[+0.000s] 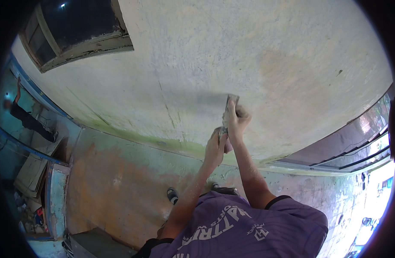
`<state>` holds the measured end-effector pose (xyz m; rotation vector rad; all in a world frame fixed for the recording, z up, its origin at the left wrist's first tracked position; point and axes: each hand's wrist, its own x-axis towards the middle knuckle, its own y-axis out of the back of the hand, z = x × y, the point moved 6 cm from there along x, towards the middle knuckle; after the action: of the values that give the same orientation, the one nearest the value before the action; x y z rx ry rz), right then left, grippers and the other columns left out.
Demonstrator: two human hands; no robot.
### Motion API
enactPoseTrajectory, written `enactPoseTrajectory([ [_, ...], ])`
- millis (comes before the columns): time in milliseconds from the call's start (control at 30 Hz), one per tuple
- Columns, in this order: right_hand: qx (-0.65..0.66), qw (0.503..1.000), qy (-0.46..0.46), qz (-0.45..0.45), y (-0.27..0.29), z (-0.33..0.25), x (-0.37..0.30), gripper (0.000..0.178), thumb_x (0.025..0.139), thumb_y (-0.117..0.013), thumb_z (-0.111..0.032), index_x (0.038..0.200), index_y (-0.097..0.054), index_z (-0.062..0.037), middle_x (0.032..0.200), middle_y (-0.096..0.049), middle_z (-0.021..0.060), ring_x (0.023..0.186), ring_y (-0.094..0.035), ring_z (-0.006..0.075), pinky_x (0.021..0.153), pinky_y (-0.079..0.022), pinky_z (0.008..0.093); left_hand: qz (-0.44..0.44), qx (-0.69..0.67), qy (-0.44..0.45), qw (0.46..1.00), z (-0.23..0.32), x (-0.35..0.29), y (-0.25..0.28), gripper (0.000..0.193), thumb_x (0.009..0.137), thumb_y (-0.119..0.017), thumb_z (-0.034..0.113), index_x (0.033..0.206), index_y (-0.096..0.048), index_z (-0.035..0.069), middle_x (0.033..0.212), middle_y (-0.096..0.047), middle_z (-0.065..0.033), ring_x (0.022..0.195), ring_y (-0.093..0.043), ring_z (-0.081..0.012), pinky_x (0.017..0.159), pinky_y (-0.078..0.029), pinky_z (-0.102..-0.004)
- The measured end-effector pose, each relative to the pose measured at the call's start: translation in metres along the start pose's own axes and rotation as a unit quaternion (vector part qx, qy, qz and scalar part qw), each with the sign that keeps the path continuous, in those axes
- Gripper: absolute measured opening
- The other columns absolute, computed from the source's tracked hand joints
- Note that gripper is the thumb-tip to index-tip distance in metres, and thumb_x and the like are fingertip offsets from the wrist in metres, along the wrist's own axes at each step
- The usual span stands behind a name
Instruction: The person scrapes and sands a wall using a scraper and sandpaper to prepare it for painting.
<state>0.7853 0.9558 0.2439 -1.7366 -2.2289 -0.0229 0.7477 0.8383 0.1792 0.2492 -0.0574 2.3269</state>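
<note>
My right hand [237, 122] is closed round a flat grey scraper [233, 98], its thumb lying along the face and the broad end pointing up in front of the wall. Just below and to the left, my left hand [214, 147] is closed on a putty-smeared flat tool [223, 130]. Pale paste clings between the two hands. Whether they grip one scraper or two separate ones I cannot tell. Both forearms are speckled with pale dust. Before me stands a patchy whitish-green wall [184, 73], with a darker smear left of the scraper and a beige patch on the right.
A window [83, 26] with a worn frame is at the upper left. Louvred panes [335, 155] line the right. Far left, another person [29, 118] stands with one arm raised, near a cabinet [57, 202] holding clutter. The floor [107, 180] is stained brown; a dark box-like object [96, 243] sits at lower left.
</note>
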Motion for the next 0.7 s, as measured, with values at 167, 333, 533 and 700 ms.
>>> enactPoseTrajectory([
  [167,-0.030,0.999,-0.014,0.012,0.002,-0.015,0.006,0.039,0.092,-0.070,-0.020,0.061,-0.055,-0.0025,0.055,-0.055,0.0008,0.049,-0.051,0.0066,0.044,-0.040,0.0239,-0.029,-0.034,0.070,0.997,0.004,0.000,-0.009,0.036,0.101,-0.046,0.026,0.121,-0.053,-0.003,0.085,-0.063,-0.0202,0.071,-0.063,-0.0355,0.066,-0.047,-0.0428],
  [333,0.044,0.999,-0.006,0.013,-0.004,-0.029,0.018,0.043,0.093,-0.069,-0.020,0.057,-0.050,-0.0067,0.054,-0.050,-0.0019,0.048,-0.048,0.0051,0.044,-0.039,0.0240,-0.052,0.011,0.031,0.998,0.042,0.014,-0.003,0.032,0.102,-0.047,0.024,0.118,-0.053,-0.003,0.078,-0.060,-0.0154,0.069,-0.060,-0.0225,0.064,-0.048,-0.0356],
  [533,0.016,1.000,-0.016,0.010,0.026,0.035,-0.008,0.037,0.093,-0.069,-0.023,0.063,-0.059,-0.0040,0.055,-0.057,0.0023,0.046,-0.049,0.0062,0.042,-0.038,0.0239,-0.025,0.063,-0.020,0.998,-0.038,-0.017,-0.015,0.035,0.101,-0.047,0.027,0.120,-0.053,-0.002,0.088,-0.064,-0.0213,0.078,-0.065,-0.0338,0.069,-0.049,-0.0400],
  [700,0.046,0.999,0.013,0.023,0.019,-0.029,0.028,0.036,0.093,-0.069,-0.024,0.065,-0.059,-0.0048,0.056,-0.058,0.0028,0.046,-0.050,0.0064,0.041,-0.038,0.0236,-0.024,0.081,-0.033,0.996,0.031,0.018,-0.022,0.037,0.101,-0.047,0.028,0.121,-0.053,-0.003,0.094,-0.064,-0.0241,0.084,-0.064,-0.0390,0.074,-0.049,-0.0436],
])
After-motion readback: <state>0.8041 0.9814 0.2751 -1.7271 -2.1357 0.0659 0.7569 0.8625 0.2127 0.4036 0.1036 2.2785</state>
